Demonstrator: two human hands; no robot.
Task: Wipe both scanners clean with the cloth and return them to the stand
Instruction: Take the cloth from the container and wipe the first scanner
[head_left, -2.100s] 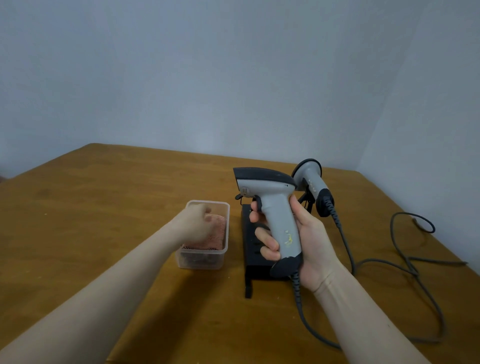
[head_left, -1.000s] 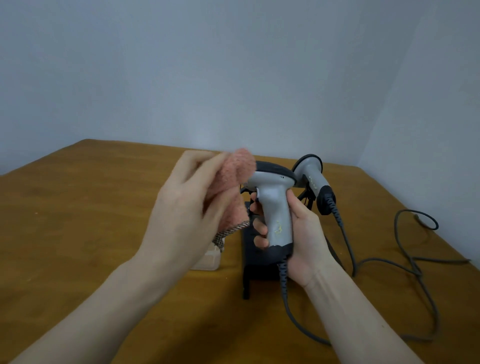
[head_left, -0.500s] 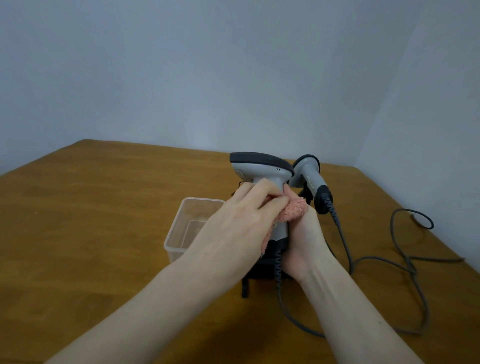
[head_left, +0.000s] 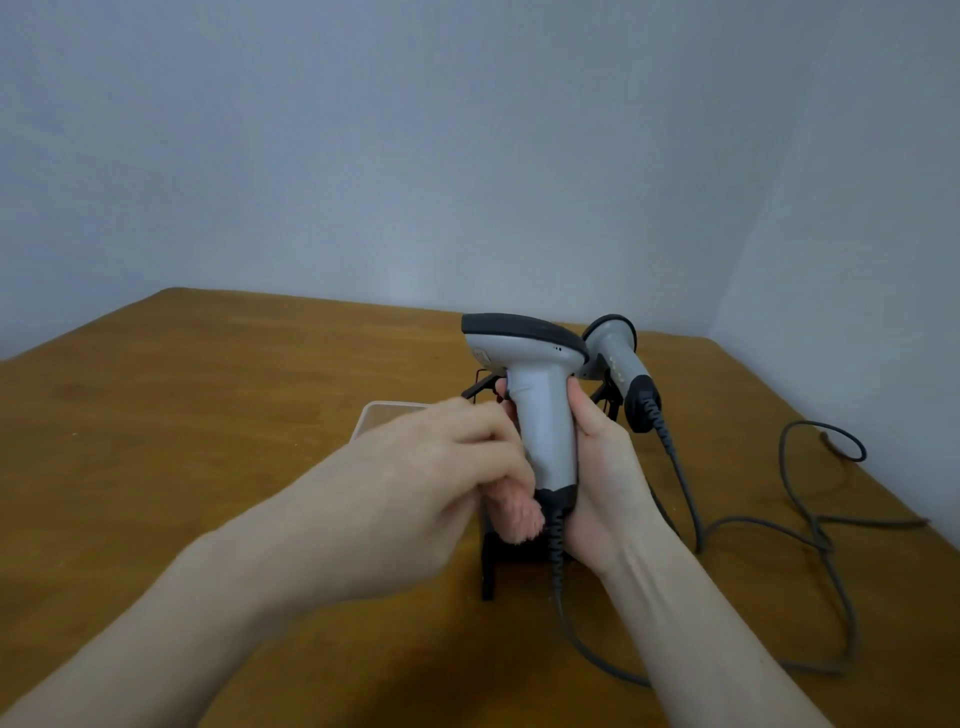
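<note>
My right hand (head_left: 597, 467) grips the handle of a grey scanner (head_left: 535, 384) with a black top, held upright above the black stand (head_left: 491, 561). My left hand (head_left: 436, 467) holds a pink cloth (head_left: 514, 512) against the lower left side of that handle; only a bit of cloth shows under my fingers. A second grey scanner (head_left: 618, 364) rests on the stand behind, head tilted up to the left. Its coiled cable runs off to the right.
A clear plastic container (head_left: 384, 415) sits left of the stand, mostly hidden by my left hand. Grey cables (head_left: 810, 519) loop over the wooden table (head_left: 208, 415) on the right. Walls close in behind and to the right.
My left hand took the cloth out of the container, brought it to the scanner handle, and has slid it down from the upper grip to the handle's base.
</note>
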